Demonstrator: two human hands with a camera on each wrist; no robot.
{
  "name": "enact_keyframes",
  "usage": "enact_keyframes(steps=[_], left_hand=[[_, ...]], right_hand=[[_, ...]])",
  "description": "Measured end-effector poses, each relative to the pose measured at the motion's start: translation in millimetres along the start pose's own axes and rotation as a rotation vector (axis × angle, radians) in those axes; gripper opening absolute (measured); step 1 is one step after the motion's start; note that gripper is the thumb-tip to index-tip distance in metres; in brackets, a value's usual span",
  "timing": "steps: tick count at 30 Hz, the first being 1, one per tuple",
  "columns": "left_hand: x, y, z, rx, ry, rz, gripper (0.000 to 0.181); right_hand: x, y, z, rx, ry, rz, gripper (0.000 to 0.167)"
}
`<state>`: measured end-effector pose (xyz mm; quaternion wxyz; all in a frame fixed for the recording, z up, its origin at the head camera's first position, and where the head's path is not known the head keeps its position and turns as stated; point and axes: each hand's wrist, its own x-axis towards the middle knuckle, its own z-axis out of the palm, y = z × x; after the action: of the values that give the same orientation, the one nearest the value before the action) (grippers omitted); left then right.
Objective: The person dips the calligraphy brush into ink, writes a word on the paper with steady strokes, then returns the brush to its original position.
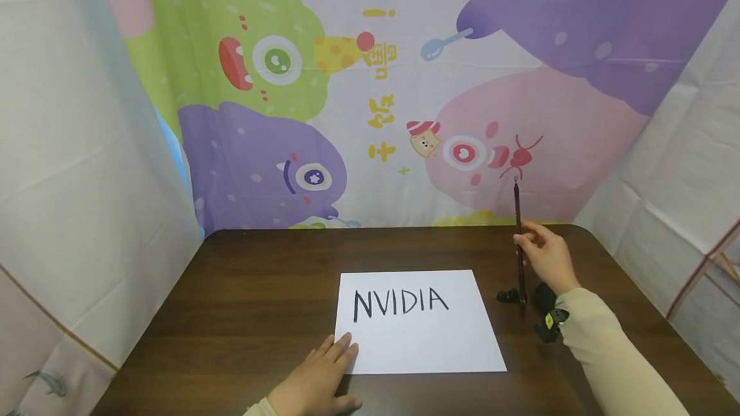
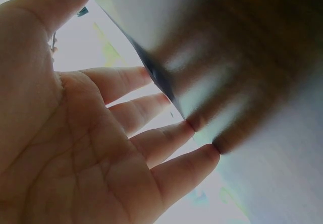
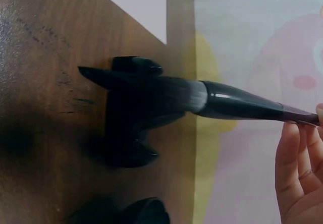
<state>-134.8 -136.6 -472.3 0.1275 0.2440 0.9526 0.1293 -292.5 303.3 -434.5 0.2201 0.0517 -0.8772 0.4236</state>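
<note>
My right hand (image 1: pixel 552 259) pinches the dark handle of a writing brush (image 1: pixel 518 223) between thumb and fingers. The brush stands nearly upright, its head down; the right wrist view shows its grey-to-black bristles (image 3: pixel 189 94) ending in a dark tip. Right by the bristles is a black brush rest (image 3: pixel 118 133), low on the table; whether they touch I cannot tell. My left hand (image 1: pixel 318 374) lies with fingers spread over the lower left edge of a white sheet of paper (image 1: pixel 428 345), which bears "NVIDIA" in black strokes. In the left wrist view the left fingers (image 2: pixel 176 176) are extended.
A brown wooden table (image 1: pixel 243 300) carries everything. Beside the right wrist is a black rounded object (image 1: pixel 545 298), its kind unclear. Dark smears (image 3: pixel 83 101) mark the wood near the brush rest. A cartoon-printed curtain (image 1: pixel 370 198) hangs behind the table, with pale cloth at both sides.
</note>
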Motion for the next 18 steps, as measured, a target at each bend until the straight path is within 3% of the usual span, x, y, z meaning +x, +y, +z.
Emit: enact_keyframes(steps=[9, 18], left_hand=[[-0.7, -1.4, 1.5, 0.011, 0.018, 0.009, 0.085], [-0.9, -1.0, 1.2, 0.014, 0.022, 0.02, 0.085]], right_hand=[[0.7, 11.7, 6.4, -0.07, -0.069, 0.043, 0.04], [1.4, 21.5, 15.4, -0.069, -0.124, 0.107, 0.042]])
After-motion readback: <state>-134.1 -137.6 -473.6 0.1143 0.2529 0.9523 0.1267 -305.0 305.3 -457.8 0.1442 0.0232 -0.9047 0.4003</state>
